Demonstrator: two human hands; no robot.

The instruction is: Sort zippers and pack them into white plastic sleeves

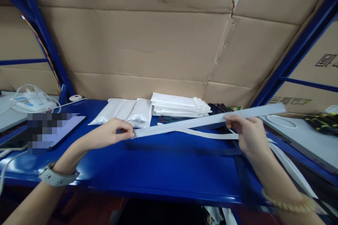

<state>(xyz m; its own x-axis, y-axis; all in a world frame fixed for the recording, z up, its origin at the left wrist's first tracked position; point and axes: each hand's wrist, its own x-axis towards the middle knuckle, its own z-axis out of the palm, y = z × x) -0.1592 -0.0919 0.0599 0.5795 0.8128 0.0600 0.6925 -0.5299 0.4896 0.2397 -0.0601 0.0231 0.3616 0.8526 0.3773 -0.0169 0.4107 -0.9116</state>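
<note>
as fingers point(128, 135) pinch, white strip point(182, 123) — between them, past right ones

At left, the tabletop point(169, 172) glares; the white strip point(185, 123) blurs.

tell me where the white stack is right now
In the head view, the white stack sits at the back of the blue table, before the cardboard wall, just right of the puffy white bags.

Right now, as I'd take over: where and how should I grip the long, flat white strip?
Probably pinch the white strip by its right end, from the right: that flat end juts free past the right hand; the left hand holds the other.
</note>
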